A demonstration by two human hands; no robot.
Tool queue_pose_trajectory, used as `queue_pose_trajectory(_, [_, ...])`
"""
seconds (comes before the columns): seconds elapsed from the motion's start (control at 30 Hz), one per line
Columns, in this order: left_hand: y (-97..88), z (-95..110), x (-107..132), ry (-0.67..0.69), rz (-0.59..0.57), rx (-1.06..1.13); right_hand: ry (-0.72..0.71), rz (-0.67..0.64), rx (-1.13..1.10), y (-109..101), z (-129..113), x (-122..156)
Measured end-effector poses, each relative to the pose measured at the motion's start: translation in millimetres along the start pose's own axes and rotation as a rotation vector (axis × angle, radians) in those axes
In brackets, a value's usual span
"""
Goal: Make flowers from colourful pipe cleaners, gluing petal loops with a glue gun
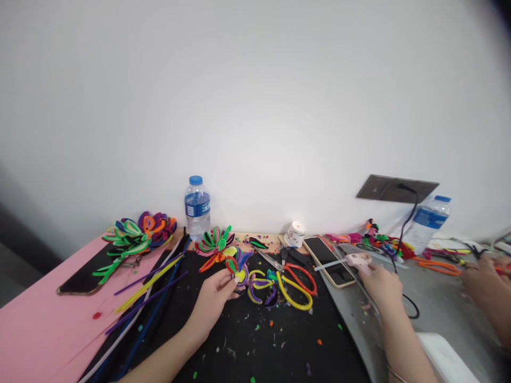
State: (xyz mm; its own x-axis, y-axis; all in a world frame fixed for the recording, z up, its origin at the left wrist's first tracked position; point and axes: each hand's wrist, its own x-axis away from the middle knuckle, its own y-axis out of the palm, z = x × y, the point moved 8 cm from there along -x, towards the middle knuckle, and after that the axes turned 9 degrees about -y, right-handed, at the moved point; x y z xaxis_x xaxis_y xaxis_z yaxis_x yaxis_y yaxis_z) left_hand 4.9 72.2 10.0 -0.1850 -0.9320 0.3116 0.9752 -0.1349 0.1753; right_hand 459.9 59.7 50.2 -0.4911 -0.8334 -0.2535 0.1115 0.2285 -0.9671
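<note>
White wall (255, 117) behind, scraps (271, 323) across the black tabletop (287, 367), and here the left fingers (230, 287) pinch the flower (240, 275) at their tips! Best keep that hold light, petals uncrushed. Right fingers (368, 269) curl round the glue gun (356, 260), phone (320, 251) just left of them; both forearms (171, 343) reach forward.

Near the tabletop's (34, 330) back edge, a cup (294, 235) stands between a bottle (197, 207), left, and a phone (320, 252), right, scissors (279, 277) before it.
</note>
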Motion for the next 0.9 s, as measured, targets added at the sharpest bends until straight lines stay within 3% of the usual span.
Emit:
queue_pose_trajectory(0.1, [-0.4,1,0,-0.006,0.006,0.008,0.038,-0.077,0.036,-2,-2,5])
queue_pose_trajectory(0.17, [-0.5,2,0,-0.002,0.008,0.019,0.055,-0.056,0.027,-11,-6,9])
queue_pose_trajectory(0.27, [-0.6,1,0,-0.004,0.004,0.032,0.007,0.127,-0.034,-38,-23,17])
queue_pose_trajectory(0.37, [-0.9,0,-1,-0.006,-0.002,0.046,-0.197,0.409,-0.248,-73,-65,35])
queue_pose_trajectory(0.4, [-1.3,-1,-1,-0.002,-0.001,0.052,-0.298,0.437,-0.357,-79,-85,42])
queue_pose_trajectory(0.43, [-2.0,-1,-1,0.005,0.001,0.059,-0.413,0.404,-0.471,-82,-108,49])
queue_pose_trajectory(0.57, [-8.2,1,-2,0.047,0.046,0.091,-0.806,-0.014,-0.756,-66,-209,88])
queue_pose_trajectory(0.67, [-13.5,4,-2,0.076,0.092,0.121,-0.976,-0.081,-0.728,-58,-259,113])
queue_pose_trajectory(0.77, [-17.7,6,-1,0.081,0.138,0.146,-1.055,-0.066,-0.673,-47,-284,122])
queue_pose_trajectory(0.9, [-16.2,5,-1,0.068,0.123,0.159,-0.996,0.055,-0.727,-43,-281,117])
